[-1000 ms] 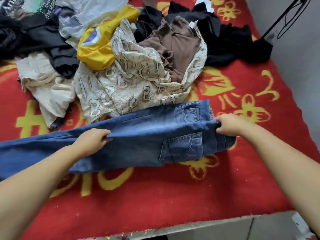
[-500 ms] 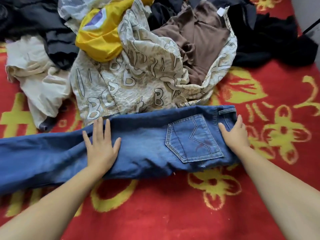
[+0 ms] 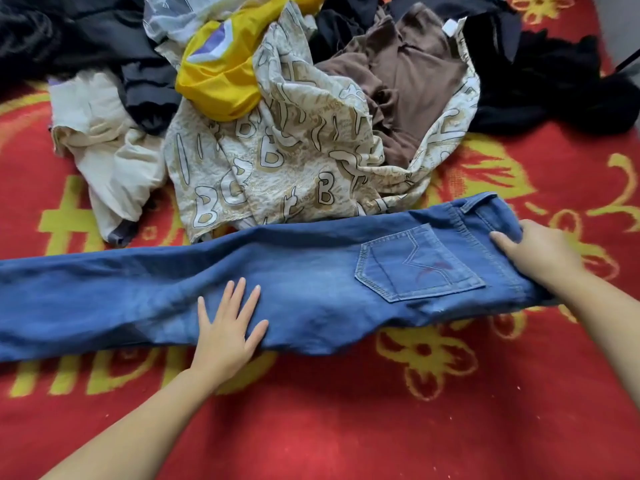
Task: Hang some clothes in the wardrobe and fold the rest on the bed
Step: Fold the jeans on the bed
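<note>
While the bed (image 3: 346, 427) fills nearly the whole view, its cover is a red fuzzy blanket with yellow flower and scroll patterns, speckled with lint. Grey wall strip (image 3: 620, 26) at top right corner.

Jeans (image 3: 311, 289) lie flat across the blanket, folded lengthwise, waistband to the right, legs running off the left edge. Blue denim, faded lighter mid-thigh, stitched back pocket (image 3: 415, 268) facing up, belt loops at waistband.

Left hand (image 3: 228, 327) rests palm down on the thigh part, fingers straight and spread, pressing the denim. Right hand (image 3: 540, 254) is on the waistband end, fingers extended over the edge, thumb on top of the fabric; whether it pinches the fabric or only presses, cannot tell.

Behind the jeans, a heap of clothes, touching their far edge: beige shirt (image 3: 294, 150) with letter print, crinkly and thin; brown top (image 3: 408, 84) lying inside it, soft knit, white tag at collar; yellow garment (image 3: 221, 77), shiny, with a purple-white patch; cream cloth (image 3: 110, 147) at left, bunched; black clothes (image 3: 554, 84) at right and more dark ones (image 3: 86, 36) at top left, shapes unclear.
</note>
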A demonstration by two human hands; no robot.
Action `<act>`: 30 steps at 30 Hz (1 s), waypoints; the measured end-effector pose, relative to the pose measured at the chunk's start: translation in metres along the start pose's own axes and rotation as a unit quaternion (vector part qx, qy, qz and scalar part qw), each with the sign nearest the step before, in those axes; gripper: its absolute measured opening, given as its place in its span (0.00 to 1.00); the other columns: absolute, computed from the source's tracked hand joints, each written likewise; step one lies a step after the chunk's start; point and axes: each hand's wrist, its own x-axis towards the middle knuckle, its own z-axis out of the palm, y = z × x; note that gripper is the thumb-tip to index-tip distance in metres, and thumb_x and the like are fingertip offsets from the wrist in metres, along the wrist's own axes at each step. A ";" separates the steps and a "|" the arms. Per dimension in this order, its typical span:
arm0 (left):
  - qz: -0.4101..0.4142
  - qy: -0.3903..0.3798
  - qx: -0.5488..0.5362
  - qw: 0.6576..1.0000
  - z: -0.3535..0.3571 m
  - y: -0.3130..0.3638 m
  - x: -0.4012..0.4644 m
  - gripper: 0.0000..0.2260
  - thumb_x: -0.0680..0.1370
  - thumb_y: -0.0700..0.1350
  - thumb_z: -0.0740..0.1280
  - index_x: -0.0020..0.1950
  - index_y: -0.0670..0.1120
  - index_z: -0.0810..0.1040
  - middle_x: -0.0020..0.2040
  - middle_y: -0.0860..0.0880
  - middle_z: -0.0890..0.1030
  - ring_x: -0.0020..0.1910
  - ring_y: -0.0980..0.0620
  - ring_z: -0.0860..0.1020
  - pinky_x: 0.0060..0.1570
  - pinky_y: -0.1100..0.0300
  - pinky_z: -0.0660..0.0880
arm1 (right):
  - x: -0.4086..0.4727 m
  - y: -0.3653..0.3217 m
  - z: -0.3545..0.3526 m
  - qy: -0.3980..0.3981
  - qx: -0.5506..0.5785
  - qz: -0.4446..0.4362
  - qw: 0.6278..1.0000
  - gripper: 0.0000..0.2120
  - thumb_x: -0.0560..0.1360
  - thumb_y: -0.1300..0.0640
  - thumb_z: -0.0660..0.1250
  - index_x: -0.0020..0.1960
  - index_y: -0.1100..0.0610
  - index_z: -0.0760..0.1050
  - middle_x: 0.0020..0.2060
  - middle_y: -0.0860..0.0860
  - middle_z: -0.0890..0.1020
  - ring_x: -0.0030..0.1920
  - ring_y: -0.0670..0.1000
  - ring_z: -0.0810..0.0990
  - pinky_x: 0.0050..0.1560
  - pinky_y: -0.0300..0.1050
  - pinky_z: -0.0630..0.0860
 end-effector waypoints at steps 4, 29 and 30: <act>-0.015 -0.010 0.003 1.000 0.004 -0.007 -0.001 0.48 0.66 0.72 0.22 0.78 0.53 0.52 0.79 0.51 0.46 0.77 0.53 0.41 0.71 0.38 0.38 | -0.010 0.046 -0.003 0.015 -0.046 0.097 0.994 0.24 0.76 0.46 0.66 0.59 0.65 0.68 0.56 0.70 0.75 0.57 0.69 0.75 0.50 0.58 0.71; -0.014 0.135 -0.003 0.991 -0.052 -0.158 0.106 0.09 0.80 0.46 0.63 0.54 0.42 0.78 0.53 0.42 0.77 0.54 0.41 0.73 0.65 0.44 0.61 | -0.143 -0.282 0.132 -0.052 -0.063 -0.341 0.937 0.27 0.81 0.42 0.47 0.77 0.42 0.41 0.77 0.46 0.39 0.75 0.50 0.30 0.69 0.72 0.39; -0.031 0.130 -0.003 0.991 -0.052 -0.163 0.106 0.10 0.80 0.47 0.63 0.55 0.42 0.76 0.55 0.43 0.76 0.56 0.41 0.72 0.67 0.43 0.59 | -0.148 -0.298 0.136 -0.091 -0.068 -0.314 0.943 0.27 0.81 0.40 0.45 0.77 0.41 0.39 0.77 0.45 0.36 0.75 0.51 0.29 0.68 0.73 0.39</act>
